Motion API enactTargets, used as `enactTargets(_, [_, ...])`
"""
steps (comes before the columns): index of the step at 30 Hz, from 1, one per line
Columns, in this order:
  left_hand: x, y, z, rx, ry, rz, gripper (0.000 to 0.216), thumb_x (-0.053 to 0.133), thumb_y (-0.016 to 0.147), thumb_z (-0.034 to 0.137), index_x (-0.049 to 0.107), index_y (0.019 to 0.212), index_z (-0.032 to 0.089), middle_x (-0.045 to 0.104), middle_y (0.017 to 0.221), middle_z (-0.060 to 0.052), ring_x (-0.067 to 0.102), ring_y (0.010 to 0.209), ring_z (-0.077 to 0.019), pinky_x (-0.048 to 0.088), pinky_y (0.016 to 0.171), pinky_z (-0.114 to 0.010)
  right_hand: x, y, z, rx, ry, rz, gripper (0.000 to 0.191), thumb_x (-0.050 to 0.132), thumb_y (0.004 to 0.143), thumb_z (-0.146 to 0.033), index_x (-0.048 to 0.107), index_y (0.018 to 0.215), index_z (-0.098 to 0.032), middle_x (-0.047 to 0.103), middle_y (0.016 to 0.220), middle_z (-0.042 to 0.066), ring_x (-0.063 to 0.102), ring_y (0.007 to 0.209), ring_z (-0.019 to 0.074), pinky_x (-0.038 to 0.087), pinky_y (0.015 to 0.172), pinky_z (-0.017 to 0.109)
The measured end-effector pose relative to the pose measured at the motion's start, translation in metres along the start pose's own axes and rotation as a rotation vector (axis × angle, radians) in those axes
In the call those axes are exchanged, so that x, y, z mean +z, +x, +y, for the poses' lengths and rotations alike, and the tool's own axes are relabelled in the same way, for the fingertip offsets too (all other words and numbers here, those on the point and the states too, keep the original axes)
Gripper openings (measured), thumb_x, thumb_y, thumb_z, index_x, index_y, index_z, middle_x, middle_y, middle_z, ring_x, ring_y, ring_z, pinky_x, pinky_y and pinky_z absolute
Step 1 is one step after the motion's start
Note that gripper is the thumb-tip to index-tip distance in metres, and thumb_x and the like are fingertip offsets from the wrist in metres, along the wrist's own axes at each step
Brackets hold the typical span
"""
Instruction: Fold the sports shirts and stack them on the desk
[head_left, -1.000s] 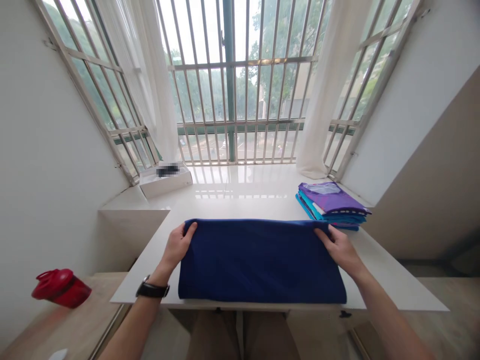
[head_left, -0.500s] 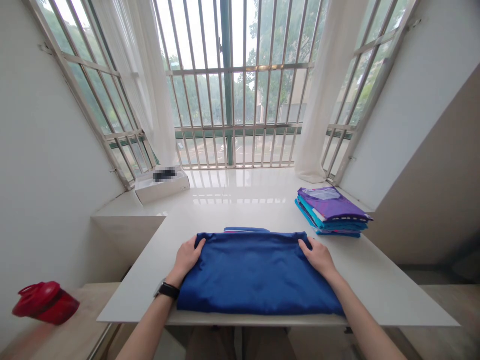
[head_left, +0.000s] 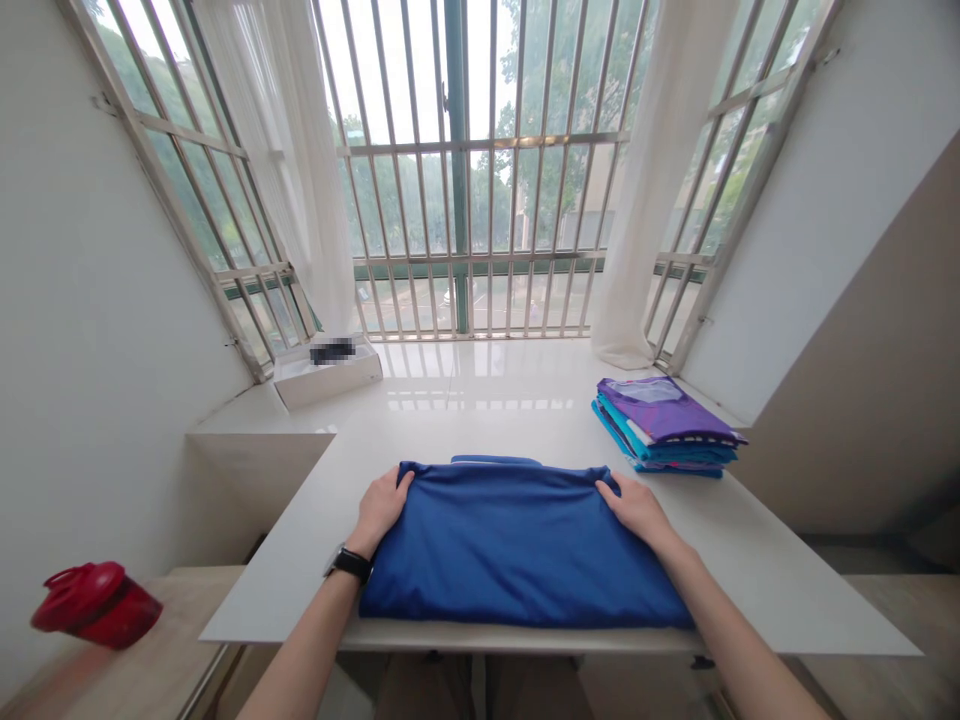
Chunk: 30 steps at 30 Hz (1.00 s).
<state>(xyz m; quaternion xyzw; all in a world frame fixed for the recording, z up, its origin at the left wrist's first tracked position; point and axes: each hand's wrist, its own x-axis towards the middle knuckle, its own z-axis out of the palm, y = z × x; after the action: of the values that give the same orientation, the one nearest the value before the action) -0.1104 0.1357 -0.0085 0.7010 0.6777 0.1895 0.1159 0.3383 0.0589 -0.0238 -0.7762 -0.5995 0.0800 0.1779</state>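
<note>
A dark blue garment (head_left: 525,545), folded into a wide shape, lies along the front edge of the white table (head_left: 765,590). My left hand (head_left: 381,508) pinches its far left corner, thumb on top and the other fingers mostly hidden behind the cloth. At the far right corner my right hand (head_left: 637,508) grips the fabric the same way. Between the hands the far edge looks slightly raised and sags a little in the middle. Just beyond that edge a thin strip of blue cloth (head_left: 495,460) shows. A black-banded watch (head_left: 349,563) is on my left wrist.
A stack of folded clothes (head_left: 667,425), purple on top, sits at the table's right. Back left on the sill is an open white box (head_left: 330,385) with a blurred dark item. A red lidded cup (head_left: 97,605) stands on a lower surface at left. Barred windows (head_left: 480,200) lie ahead.
Both hands keep hold of the garment's far corners. The left hand has shifted slightly right, the far edge narrows and sags a bit more, and soft creases have appeared in the cloth.
</note>
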Motion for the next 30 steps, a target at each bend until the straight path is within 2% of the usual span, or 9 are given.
enactTargets(4, [0.002,0.002,-0.001,0.005,-0.044,0.036,0.029,0.043,0.100,0.039,0.064,0.100,0.020,0.074,0.103,-0.011,0.069,0.097,-0.0255,0.049,0.081,-0.031,-0.004,-0.004,-0.006,0.012,-0.029,-0.001,0.031,0.043,0.094,-0.039,0.065,0.095,-0.018,0.073,0.096,0.012,0.068,0.093,0.0253,0.046,0.079,0.030])
enactTargets(6, [0.001,0.002,-0.003,0.010,-0.056,0.052,0.028,0.045,0.099,0.039,0.064,0.099,0.019,0.074,0.103,-0.011,0.069,0.099,-0.0253,0.049,0.083,-0.031,-0.009,-0.009,-0.011,0.034,-0.042,0.006,0.033,0.044,0.094,-0.038,0.063,0.108,-0.015,0.072,0.101,0.014,0.068,0.095,0.0264,0.047,0.080,0.032])
enactTargets(10, [-0.002,-0.006,-0.011,0.037,-0.130,0.105,0.024,0.051,0.094,0.034,0.059,0.109,0.017,0.072,0.098,-0.011,0.070,0.087,-0.0239,0.053,0.080,-0.033,-0.023,-0.038,-0.025,-0.032,-0.143,0.173,0.050,0.044,0.093,-0.032,0.044,0.138,-0.011,0.059,0.130,0.019,0.059,0.114,0.0307,0.047,0.092,0.039])
enactTargets(13, [-0.002,-0.022,-0.013,0.199,-0.125,0.283,0.034,0.050,0.091,0.026,0.052,0.124,0.017,0.066,0.113,-0.012,0.068,0.095,-0.0246,0.054,0.087,-0.041,-0.022,-0.074,-0.043,-0.205,-0.153,0.238,0.050,0.043,0.094,-0.039,0.050,0.137,-0.014,0.056,0.136,0.016,0.050,0.126,0.0318,0.039,0.106,0.044])
enactTargets(15, [-0.001,-0.035,-0.010,0.364,-0.039,0.345,0.036,0.051,0.091,0.026,0.053,0.126,0.019,0.059,0.128,-0.013,0.059,0.116,-0.0279,0.048,0.100,-0.047,-0.012,-0.101,-0.061,-0.282,-0.115,0.114,0.056,0.045,0.092,-0.053,0.055,0.135,-0.018,0.053,0.142,0.015,0.045,0.133,0.0322,0.037,0.111,0.045])
enactTargets(18, [0.004,-0.050,-0.007,0.581,0.066,0.164,0.034,0.051,0.094,0.032,0.060,0.125,0.025,0.055,0.139,-0.009,0.044,0.135,-0.0291,0.039,0.111,-0.049,0.006,-0.129,-0.086,-0.244,-0.123,-0.128,0.076,0.038,0.089,-0.071,0.048,0.145,-0.022,0.040,0.155,0.014,0.035,0.142,0.0360,0.031,0.114,0.052])
enactTargets(20, [0.008,-0.056,-0.009,0.636,0.110,0.026,0.038,0.048,0.096,0.036,0.058,0.132,0.029,0.052,0.145,-0.006,0.041,0.138,-0.0283,0.036,0.113,-0.049,0.013,-0.134,-0.097,-0.222,-0.154,-0.210,0.079,0.032,0.089,-0.075,0.042,0.150,-0.025,0.032,0.159,0.014,0.026,0.146,0.0378,0.023,0.116,0.057])
enactTargets(25, [0.017,-0.056,-0.014,0.524,0.185,-0.040,0.049,0.043,0.099,0.046,0.045,0.146,0.032,0.040,0.156,-0.006,0.035,0.143,-0.0302,0.029,0.116,-0.053,0.009,-0.104,-0.099,-0.243,-0.201,-0.275,0.070,0.030,0.093,-0.068,0.033,0.153,-0.031,0.023,0.162,0.009,0.016,0.149,0.0337,0.017,0.118,0.055])
enactTargets(30, [0.015,-0.026,0.004,0.479,0.210,-0.174,0.054,0.040,0.099,0.047,0.041,0.149,0.026,0.032,0.159,-0.010,0.025,0.147,-0.0311,0.022,0.118,-0.052,0.012,-0.071,-0.106,-0.194,-0.293,-0.261,0.068,0.038,0.095,-0.059,0.029,0.154,-0.025,0.024,0.162,0.015,0.017,0.148,0.0379,0.018,0.117,0.054])
